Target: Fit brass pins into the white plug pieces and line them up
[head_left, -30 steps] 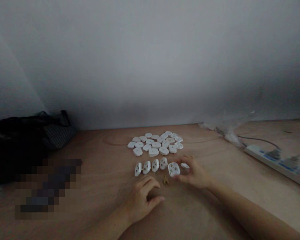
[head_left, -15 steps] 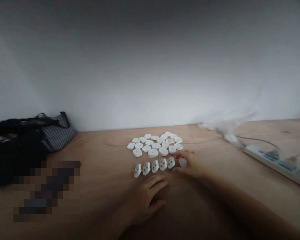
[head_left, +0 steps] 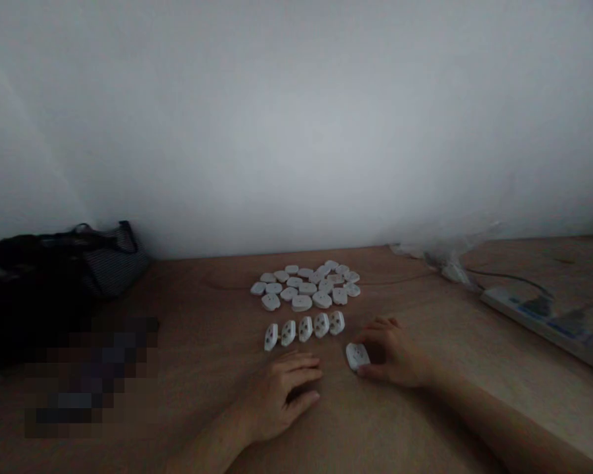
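Between the thumb and fingers of my right hand (head_left: 393, 352) is a white plug adapter (head_left: 358, 356), its face with holes turned up towards me. My left hand (head_left: 289, 392) is open over the table, fingers stretched out and holding nothing. Just beyond the left fingers, several white plug adapters stand on edge in a row (head_left: 305, 328), with brass-coloured pins showing between some of them. Farther back lies a cluster of several more adapters (head_left: 307, 288), mostly flat on the wooden table (head_left: 197, 368).
A white power strip (head_left: 528, 319) with plugs and cables lies at the right. Behind it is crumpled clear plastic (head_left: 452, 263). At the left are a dark bag (head_left: 34, 296) with a striped part and a pixelated dark object (head_left: 99, 375). A pale wall (head_left: 296, 131) closes the back.
My right hand has drawn back towards me with the adapter, away from the cluster. My left hand has shifted only slightly. The row and the cluster stay in place. The picture is darker.
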`<state>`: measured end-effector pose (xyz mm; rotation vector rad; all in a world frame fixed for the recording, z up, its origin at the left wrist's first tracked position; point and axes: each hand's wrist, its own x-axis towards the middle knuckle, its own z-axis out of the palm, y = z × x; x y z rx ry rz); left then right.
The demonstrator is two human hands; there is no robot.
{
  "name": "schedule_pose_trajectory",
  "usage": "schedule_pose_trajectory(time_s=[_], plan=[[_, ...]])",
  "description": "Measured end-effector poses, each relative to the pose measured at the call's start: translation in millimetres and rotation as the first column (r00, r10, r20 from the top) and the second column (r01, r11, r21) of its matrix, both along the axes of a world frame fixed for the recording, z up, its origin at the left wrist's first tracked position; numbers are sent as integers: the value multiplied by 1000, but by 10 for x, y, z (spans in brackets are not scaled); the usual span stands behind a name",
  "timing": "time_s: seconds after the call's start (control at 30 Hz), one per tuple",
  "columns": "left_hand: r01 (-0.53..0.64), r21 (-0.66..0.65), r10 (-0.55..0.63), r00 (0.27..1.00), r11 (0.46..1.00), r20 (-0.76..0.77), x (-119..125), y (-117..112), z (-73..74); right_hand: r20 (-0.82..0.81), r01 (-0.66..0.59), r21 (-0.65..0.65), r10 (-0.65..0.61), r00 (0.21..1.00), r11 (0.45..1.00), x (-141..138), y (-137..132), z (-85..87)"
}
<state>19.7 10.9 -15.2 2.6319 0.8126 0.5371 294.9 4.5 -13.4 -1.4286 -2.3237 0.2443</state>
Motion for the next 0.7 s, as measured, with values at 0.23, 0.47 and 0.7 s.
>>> schedule_pose_trajectory(time_s=[0.23, 0.47, 0.7], plan=[[-127, -42, 131, 983, 991, 128, -54, 22, 13, -149, -93, 25, 95, 984, 995, -407, -67, -42], [-228, -38, 231, 962, 973, 143, -22, 61, -22, -163, -67, 1, 66, 984, 998, -436, -8, -93], [-224, -33, 226, 954, 974, 198, -7, 81, -71, -226, -51, 32, 57, 972, 998, -449, -6, -106]])
